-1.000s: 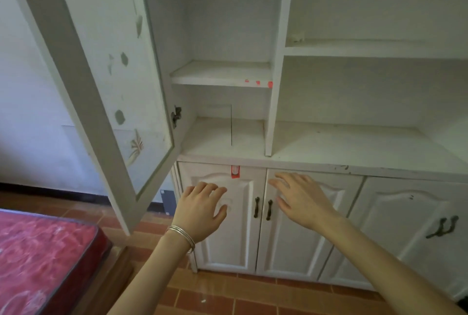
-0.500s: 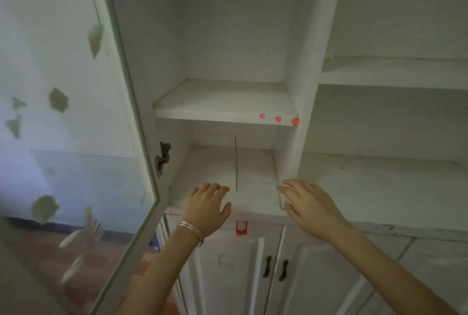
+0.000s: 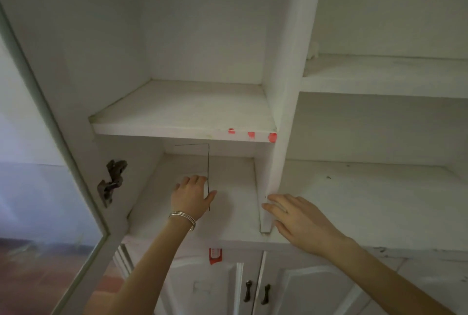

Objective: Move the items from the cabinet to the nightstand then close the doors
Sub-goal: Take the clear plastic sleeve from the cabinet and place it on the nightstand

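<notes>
The left hand (image 3: 192, 195) is held inside the lower left compartment of the white cabinet (image 3: 202, 23), just above its bottom shelf (image 3: 235, 203). Its fingers (image 3: 195, 179) are loosely curled forward with the thumb spread to the right, and nothing is held; whether the shelf is touched cannot be told. The right hand (image 3: 301, 218) is laid flat at the foot of the upright divider (image 3: 281, 112), its fingers (image 3: 274, 207) straight and slightly spread, with the tips at the divider's front edge; nothing is gripped.

Two hands are seen, and thin silver bangles (image 3: 182, 217) are worn on the left wrist. One glass door (image 3: 50, 137) stands swung open at the left, with one dark hinge (image 3: 111, 183) on the cabinet wall beside it. Three red spots (image 3: 250, 134) are counted on the front edge of the middle shelf (image 3: 182, 109). A thin dark line (image 3: 208, 175) runs down the back of the lower compartment and across the bottom shelf, right beside the left thumb. Below the hands, two lower doors (image 3: 202, 289) are shut, each with one dark handle (image 3: 248, 290), and a red tag (image 3: 215, 256) is fixed above them. To the right of the divider, two more shelves (image 3: 379, 74) are seen. Brown floor tiles (image 3: 38, 276) are visible through the glass door.
</notes>
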`<state>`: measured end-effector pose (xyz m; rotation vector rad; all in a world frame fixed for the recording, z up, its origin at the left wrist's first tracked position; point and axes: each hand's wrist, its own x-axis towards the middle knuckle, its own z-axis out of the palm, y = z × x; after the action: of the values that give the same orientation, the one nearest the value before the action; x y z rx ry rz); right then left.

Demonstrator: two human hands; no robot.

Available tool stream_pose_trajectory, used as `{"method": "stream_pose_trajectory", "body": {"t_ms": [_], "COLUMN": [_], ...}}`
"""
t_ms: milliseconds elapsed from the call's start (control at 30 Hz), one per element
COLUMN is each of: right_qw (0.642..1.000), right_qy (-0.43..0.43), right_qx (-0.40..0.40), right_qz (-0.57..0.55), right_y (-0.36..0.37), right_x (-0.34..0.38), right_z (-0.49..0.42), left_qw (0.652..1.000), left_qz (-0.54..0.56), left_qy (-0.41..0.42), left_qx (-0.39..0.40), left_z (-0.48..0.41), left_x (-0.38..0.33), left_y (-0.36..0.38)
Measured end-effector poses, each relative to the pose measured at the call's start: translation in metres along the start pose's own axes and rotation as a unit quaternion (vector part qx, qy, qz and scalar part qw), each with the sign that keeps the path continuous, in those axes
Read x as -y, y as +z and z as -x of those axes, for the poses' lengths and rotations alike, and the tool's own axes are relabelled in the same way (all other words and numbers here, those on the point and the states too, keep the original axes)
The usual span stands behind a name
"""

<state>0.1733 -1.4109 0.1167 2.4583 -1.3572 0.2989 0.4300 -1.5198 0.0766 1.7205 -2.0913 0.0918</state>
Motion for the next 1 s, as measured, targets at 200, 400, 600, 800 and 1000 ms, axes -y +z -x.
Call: {"method": "stream_pose_trajectory", "body": {"t_ms": [200,400,600,800,1000], "right_qw": [0.999,0.995,0.984,0.966,0.914], "right_qy": [-0.04,-0.077,-0.146,-0.215,-0.35], "right_qx": [0.011,0.021,0.018,-0.004,-0.01], "right_qz": [-0.017,-0.056,-0.101,-0.142,-0.204], "right_y": [0.003,0.013,0.022,0.03,0.036], "right_x": [-0.014,-0.012,0.009,0.033,0.094], "right_z": [0.002,-0.003,-0.017,-0.032,-0.037], "left_qw": [0.999,0.994,0.982,0.955,0.932], "left_qz": [0.023,0.049,0.113,0.193,0.19], "left_qy": [-0.023,-0.079,-0.113,-0.176,-0.262], "left_qx": [-0.038,-0.061,-0.096,-0.14,-0.162], "left_z": [-0.014,0.012,0.075,0.142,0.238], "left_x": [-0.008,-0.012,0.001,0.012,0.024], "left_y": [0.001,-0.012,-0.032,-0.046,-0.068]}}
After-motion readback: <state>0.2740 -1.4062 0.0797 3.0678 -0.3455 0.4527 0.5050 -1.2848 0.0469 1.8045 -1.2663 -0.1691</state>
